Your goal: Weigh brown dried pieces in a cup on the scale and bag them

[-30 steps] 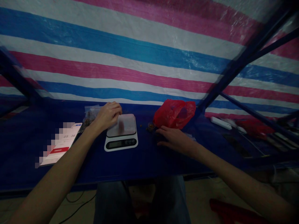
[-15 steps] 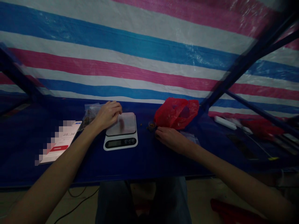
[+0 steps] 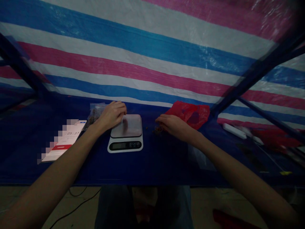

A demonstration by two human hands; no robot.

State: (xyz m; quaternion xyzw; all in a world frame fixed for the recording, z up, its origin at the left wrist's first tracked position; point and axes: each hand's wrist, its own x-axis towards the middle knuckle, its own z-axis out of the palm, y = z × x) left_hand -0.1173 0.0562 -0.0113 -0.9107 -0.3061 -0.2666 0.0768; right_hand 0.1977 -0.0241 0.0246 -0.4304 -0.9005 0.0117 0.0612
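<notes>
Scale (image 3: 126, 131) beside loosely curled left hand (image 3: 114, 113); right hand (image 3: 173, 125) half-curled by small cup (image 3: 158, 129); cannot tell if either grips anything

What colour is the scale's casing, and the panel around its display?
The scale has a white casing; its display panel is black. Best seen in the head view.

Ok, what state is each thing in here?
Scale: flat, display too dim to read
Phone: lit, showing 05:37
Red bag: crumpled
Clear bag: holding dark contents
Small container: contents too blurred to tell
Left hand: curled
Right hand: bent, at the small container
</notes>
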